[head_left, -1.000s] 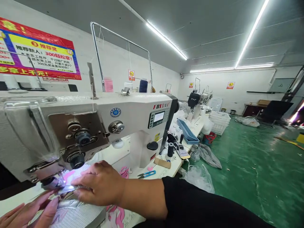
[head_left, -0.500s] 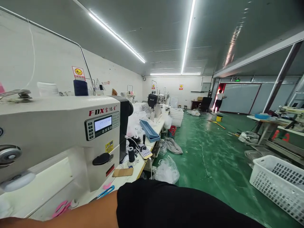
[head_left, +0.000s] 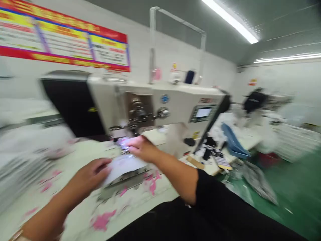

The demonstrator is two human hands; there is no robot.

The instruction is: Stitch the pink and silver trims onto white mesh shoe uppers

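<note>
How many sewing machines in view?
2: the white sewing machine directly ahead, and a black-topped sewing machine farther along to the right. Blur may hide more.

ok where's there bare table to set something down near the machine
Bare white tabletop shows between the sewing machine and the right hand. Crowded: past the machine, around the blue tray and black clutter.

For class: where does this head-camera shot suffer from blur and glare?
Head view: motion blur smears everything, including the poster and left hand; the ceiling light burns out white; glare flares just beyond the fabric, under the sewing machine; the wide lens bends the wall's lines.
</note>
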